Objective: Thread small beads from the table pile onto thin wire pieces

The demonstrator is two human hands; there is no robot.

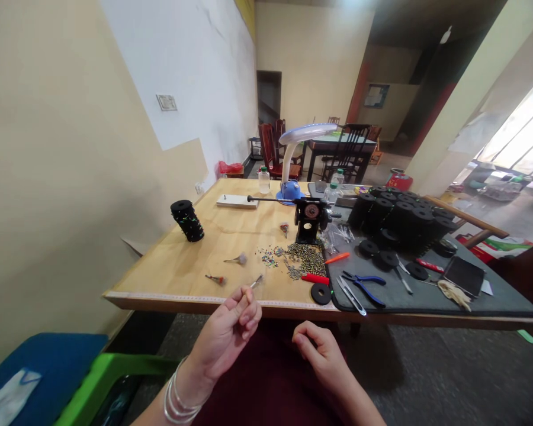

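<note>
My left hand (231, 334) is below the table's front edge, fingers curled in a pinch round a thin pin-like piece whose tip (256, 280) pokes up toward the table. My right hand (322, 352) rests over my lap with fingers curled and pinched; what it holds, if anything, is too small to make out. Silver bangles (177, 399) ring my left wrist. On the wooden table (231, 236) ahead lies a heap of small beads (299, 260). Two small tufted pieces (236, 259) (216, 278) lie to the heap's left.
A black hand-crank winder (310, 218) stands mid-table, a black spool (187, 220) at the left, stacked black spools (400, 216) on a dark mat (426, 290). Blue pliers (365, 283), tweezers (350, 294), a black disc (321, 293) and a desk lamp (293, 154) are nearby. A green and blue stool (71, 367) sits at lower left.
</note>
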